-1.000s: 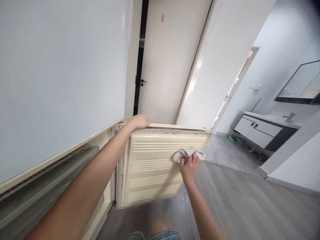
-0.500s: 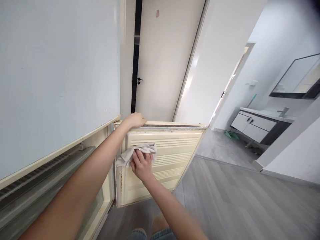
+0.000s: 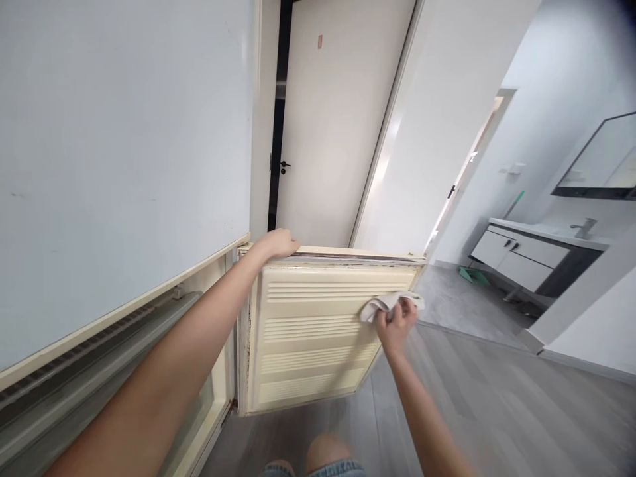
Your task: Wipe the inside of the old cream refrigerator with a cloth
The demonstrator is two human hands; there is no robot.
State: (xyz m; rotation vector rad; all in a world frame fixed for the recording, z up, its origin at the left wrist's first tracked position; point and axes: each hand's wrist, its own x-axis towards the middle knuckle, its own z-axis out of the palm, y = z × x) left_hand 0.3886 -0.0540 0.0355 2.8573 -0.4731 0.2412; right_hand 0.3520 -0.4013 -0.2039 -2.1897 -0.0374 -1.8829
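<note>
A cream ribbed door panel [image 3: 313,338], probably an appliance door, stands open in front of me with dark grime along its left seam. My left hand [image 3: 278,244] curls over its top edge. My right hand [image 3: 396,324] holds a crumpled white cloth [image 3: 382,308] pressed on the panel's ribbed face, close to the right edge. The panel's far side is hidden.
A cream frame with a grey slatted part [image 3: 99,351] runs along the left below a pale wall [image 3: 124,132]. Ahead is a white door [image 3: 322,132]. At right are a grey floor [image 3: 477,397], white vanity [image 3: 521,258] and mirror [image 3: 596,156].
My right hand and the cloth have swept rightward across the panel from its left side, half a second ago, to near its right edge. My left hand stays on the top edge.
</note>
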